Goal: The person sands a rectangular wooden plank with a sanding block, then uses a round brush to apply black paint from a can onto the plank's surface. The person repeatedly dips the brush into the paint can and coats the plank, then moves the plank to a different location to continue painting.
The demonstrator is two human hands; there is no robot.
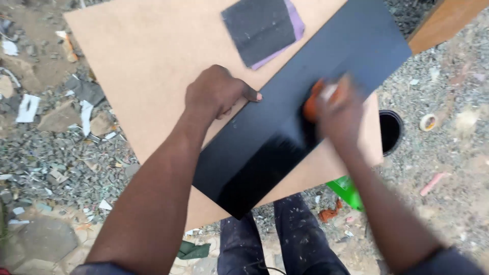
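Observation:
A long glossy black panel (285,127) lies diagonally on a tan board (147,56). My left hand (216,91) presses on the panel's left edge, fingers curled over it, thumb on the black surface. My right hand (338,109) is blurred with motion and grips a small orange pad (311,104) against the middle of the panel. A dark sheet of sandpaper with a purple backing (262,28) rests on the board above my left hand.
Gravel and scraps of debris cover the ground all around. A black round container (391,131) stands at the board's right edge, a roll of tape (428,122) beyond it. A green object (347,192) lies under the board. My legs are below.

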